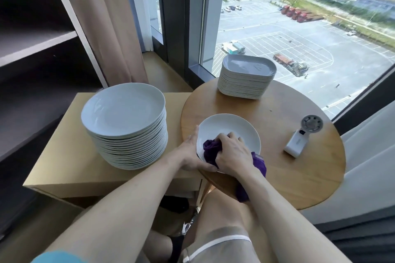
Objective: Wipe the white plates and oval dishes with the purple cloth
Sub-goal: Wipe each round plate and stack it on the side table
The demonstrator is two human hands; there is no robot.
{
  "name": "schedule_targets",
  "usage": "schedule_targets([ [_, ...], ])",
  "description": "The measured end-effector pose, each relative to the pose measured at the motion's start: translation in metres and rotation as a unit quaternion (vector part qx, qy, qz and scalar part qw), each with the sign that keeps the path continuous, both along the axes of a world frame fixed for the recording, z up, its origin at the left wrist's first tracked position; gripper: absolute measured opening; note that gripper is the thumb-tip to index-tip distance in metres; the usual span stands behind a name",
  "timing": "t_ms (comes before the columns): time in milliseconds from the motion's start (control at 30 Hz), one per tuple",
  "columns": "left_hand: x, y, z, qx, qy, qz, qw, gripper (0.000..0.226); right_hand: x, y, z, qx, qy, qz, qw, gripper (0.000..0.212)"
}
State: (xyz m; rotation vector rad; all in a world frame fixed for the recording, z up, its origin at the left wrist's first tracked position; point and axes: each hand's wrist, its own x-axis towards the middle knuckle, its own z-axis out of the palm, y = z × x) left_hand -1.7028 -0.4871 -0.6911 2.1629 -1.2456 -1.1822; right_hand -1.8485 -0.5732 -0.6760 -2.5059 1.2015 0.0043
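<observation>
One white plate [229,126] lies on the round wooden table [299,156] near its left edge. My left hand [192,151] holds the plate's left rim, thumb on the near edge. My right hand [233,153] grips the bunched purple cloth [210,150] and presses it onto the plate's near part; the cloth's tail hangs over the table edge under my forearm. A tall stack of round white plates [125,124] stands on the square side table [64,156]. A stack of white oval dishes [245,78] stands at the round table's far side.
A small white handheld fan [301,136] lies on the round table to the right of the plate. A big window rises behind the table, with a curtain and dark shelves to the left. My knees are under the table's near edge.
</observation>
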Motion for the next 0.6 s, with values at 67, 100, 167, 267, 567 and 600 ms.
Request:
schedule_targets([
  [67,0.000,0.000,0.000,-0.007,0.008,0.004,1.000,0.162,-0.008,-0.001,0.003,-0.013,-0.021,-0.012,1.000,0.037],
  [100,0.000,-0.001,-0.001,-0.009,0.014,0.008,1.000,0.162,-0.013,-0.002,0.004,-0.018,-0.036,-0.022,0.999,0.037],
  [167,-0.001,-0.003,-0.002,-0.011,0.018,0.012,1.000,0.162,-0.021,-0.003,0.003,-0.023,-0.078,-0.051,0.995,0.039],
  [267,-0.001,-0.002,-0.005,-0.022,0.013,0.014,1.000,0.158,-0.034,0.000,0.000,-0.013,-0.157,-0.110,0.981,0.041],
  [567,-0.001,-0.001,-0.011,-0.041,-0.006,0.009,0.999,0.157,-0.058,0.003,-0.004,0.073,-0.297,-0.130,0.943,0.037],
  [600,-0.002,0.001,-0.012,-0.037,-0.021,0.009,0.999,0.156,-0.059,0.000,-0.002,0.075,-0.312,-0.129,0.938,0.037],
])
